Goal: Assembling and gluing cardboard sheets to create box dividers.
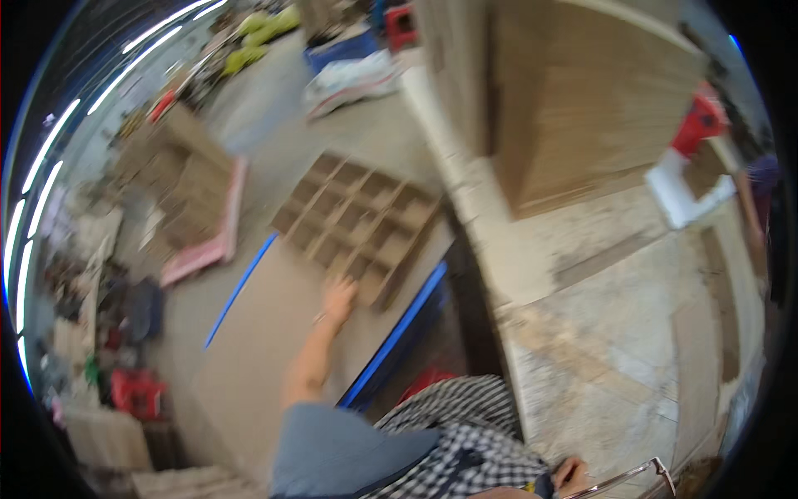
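Observation:
My left hand (pixel 339 299) reaches forward and grips the near edge of a brown cardboard divider tray (pixel 357 218), its fingers over the rim by a corner cell. The tray has several square compartments, and no contents show in them. It rests tilted across the far end of a brown cardboard-topped surface (pixel 249 366) with blue edges. Low in the picture, my right hand (pixel 569 476) is beside my checkered apron, fingers curled. Whatever it may hold is hidden. A thin shiny metal frame (pixel 623 481) shows just right of it. The picture is blurred by motion.
To the right stands a pale worktable (pixel 598 333) carrying a big cardboard box (pixel 598 108) and a red-and-white tape dispenser (pixel 694 141). Stacked cardboard (pixel 183 175) sits on a pink pallet (pixel 204 259) at left. A red stool (pixel 138 393) and a white sack (pixel 353 81) are on the floor.

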`<move>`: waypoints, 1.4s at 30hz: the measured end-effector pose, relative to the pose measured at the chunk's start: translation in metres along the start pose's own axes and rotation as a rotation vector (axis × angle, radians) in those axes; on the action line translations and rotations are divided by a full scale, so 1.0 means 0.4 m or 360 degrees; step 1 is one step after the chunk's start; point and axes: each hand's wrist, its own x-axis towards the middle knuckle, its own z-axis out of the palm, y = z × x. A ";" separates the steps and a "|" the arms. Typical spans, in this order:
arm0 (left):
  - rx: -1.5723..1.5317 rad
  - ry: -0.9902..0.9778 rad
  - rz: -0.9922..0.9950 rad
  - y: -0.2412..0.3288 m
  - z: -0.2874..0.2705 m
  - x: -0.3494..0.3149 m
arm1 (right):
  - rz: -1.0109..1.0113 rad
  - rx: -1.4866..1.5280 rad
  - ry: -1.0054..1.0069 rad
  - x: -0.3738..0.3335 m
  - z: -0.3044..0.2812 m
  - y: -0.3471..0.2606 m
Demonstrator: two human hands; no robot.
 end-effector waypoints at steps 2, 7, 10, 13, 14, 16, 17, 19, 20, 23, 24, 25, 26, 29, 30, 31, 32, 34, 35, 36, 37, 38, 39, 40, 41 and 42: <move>-0.0296 -0.0136 -0.0038 0.046 -0.024 0.041 | 0.0128 -0.0073 0.0010 -0.036 -0.005 0.018; 0.0049 -0.0122 0.0277 -0.106 0.047 -0.089 | 0.0208 0.0038 -0.0152 0.015 -0.020 -0.018; 0.0460 -0.0605 -0.0037 0.012 0.001 -0.064 | 0.0302 0.0076 -0.0191 0.031 -0.025 0.022; 0.0481 -0.0668 -0.0011 0.024 -0.003 -0.021 | 0.0356 0.0264 -0.0254 -0.007 -0.043 0.032; 0.0512 -0.0579 0.0075 0.019 -0.023 -0.022 | 0.0354 0.0331 -0.0293 -0.017 -0.052 0.035; 0.0549 -0.0347 0.0211 0.045 -0.066 -0.002 | 0.0282 0.0432 -0.0097 -0.026 -0.091 0.041; 0.0375 -0.0233 0.0165 0.080 -0.085 0.022 | 0.0234 0.0491 0.0001 -0.031 -0.120 0.040; 0.0077 -0.0071 0.0122 0.174 -0.203 0.117 | 0.0495 0.0528 0.0127 -0.028 -0.175 0.053; 0.0104 -0.0131 0.0057 0.200 -0.222 0.179 | 0.0593 0.0561 0.0244 -0.043 -0.186 0.072; -0.0506 0.0501 0.0420 0.503 -0.252 0.406 | 0.0758 0.0370 0.0409 -0.055 -0.221 0.128; -0.0670 0.0400 0.0561 0.637 -0.296 0.454 | 0.0812 0.0247 0.0445 -0.058 -0.236 0.147; -0.0863 0.0287 0.0727 0.781 -0.326 0.498 | 0.0804 0.0235 0.0506 -0.064 -0.249 0.162; -0.0998 0.0123 0.0947 0.891 -0.347 0.523 | 0.0779 0.0223 0.0539 -0.062 -0.257 0.178; -0.1178 -0.0161 0.1551 1.201 -0.337 0.589 | 0.0825 0.0055 0.0609 -0.087 -0.309 0.203; -0.1226 -0.0249 0.1655 1.297 -0.325 0.606 | 0.0838 -0.0034 0.0698 -0.112 -0.326 0.220; -0.1267 -0.0301 0.1738 1.378 -0.305 0.624 | 0.0812 -0.0118 0.0794 -0.131 -0.342 0.246; -0.1253 -0.0280 0.1837 1.444 -0.276 0.652 | 0.0965 -0.0216 0.0823 -0.163 -0.354 0.258; -0.1203 -0.0340 0.1861 1.535 -0.244 0.682 | 0.1143 -0.0251 0.0890 -0.205 -0.381 0.260; -0.1166 -0.0419 0.1793 1.569 -0.238 0.699 | 0.1236 -0.0267 0.0900 -0.213 -0.401 0.268; -0.1169 -0.0459 0.1784 1.598 -0.210 0.718 | 0.1346 -0.0315 0.0919 -0.226 -0.416 0.277; -0.1152 -0.0521 0.1755 1.611 -0.177 0.736 | 0.1458 -0.0350 0.0908 -0.236 -0.428 0.289; -0.1193 -0.0445 0.1783 1.630 -0.149 0.743 | 0.1560 -0.0394 0.0898 -0.242 -0.442 0.304; -0.1232 -0.0334 0.1804 1.644 -0.138 0.744 | 0.1430 -0.0601 0.0735 -0.262 -0.458 0.328; -0.1130 -0.0248 0.1858 1.642 -0.148 0.751 | 0.1265 -0.0800 0.0612 -0.297 -0.468 0.361; -0.1027 -0.0163 0.1908 1.638 -0.158 0.754 | 0.1091 -0.1004 0.0501 -0.324 -0.477 0.391; -0.0911 -0.0090 0.1939 1.617 -0.164 0.747 | 0.1145 -0.0906 0.0407 -0.328 -0.488 0.418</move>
